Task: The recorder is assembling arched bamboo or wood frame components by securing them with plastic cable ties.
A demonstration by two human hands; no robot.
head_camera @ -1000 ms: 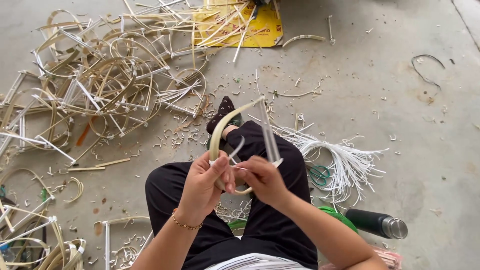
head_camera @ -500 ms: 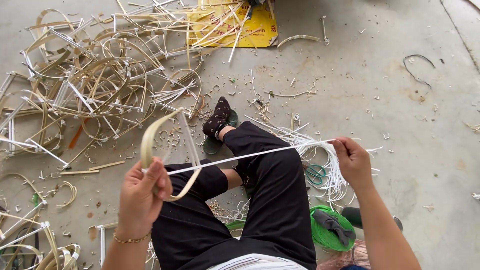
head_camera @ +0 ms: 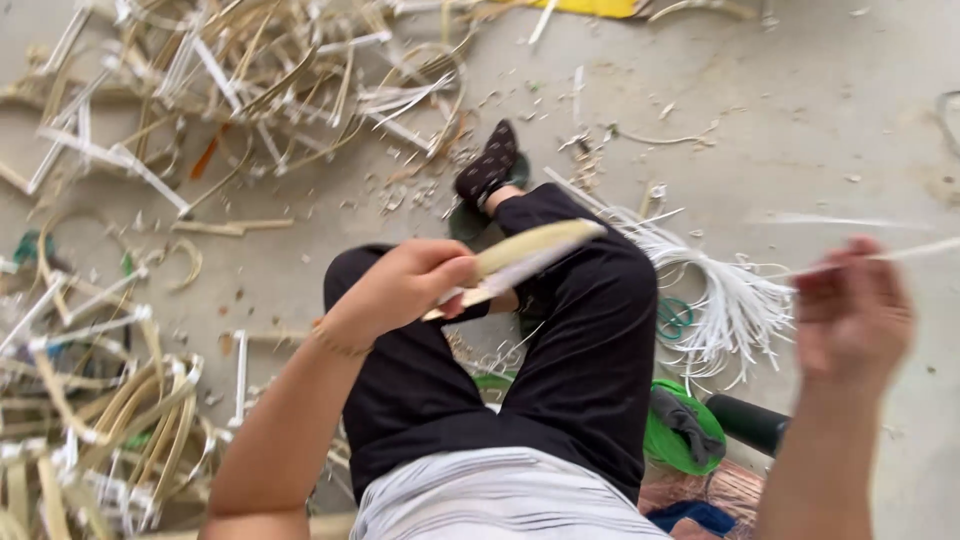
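Observation:
My left hand grips a pale curved cane piece above my knees. My right hand is raised at the right and pinches a thin white strip that runs off to the right edge; the strip is blurred. I sit on the concrete floor in black trousers, one foot in a dark patterned sock.
A large heap of bent cane scraps covers the floor at upper left, more curved pieces at lower left. A bundle of white strips lies by my right leg, with a green dish and a dark bottle.
My left hand has brought the cane piece in over my lap. My right hand has pulled the white strip farther out to the right and higher. The camera has tilted down.

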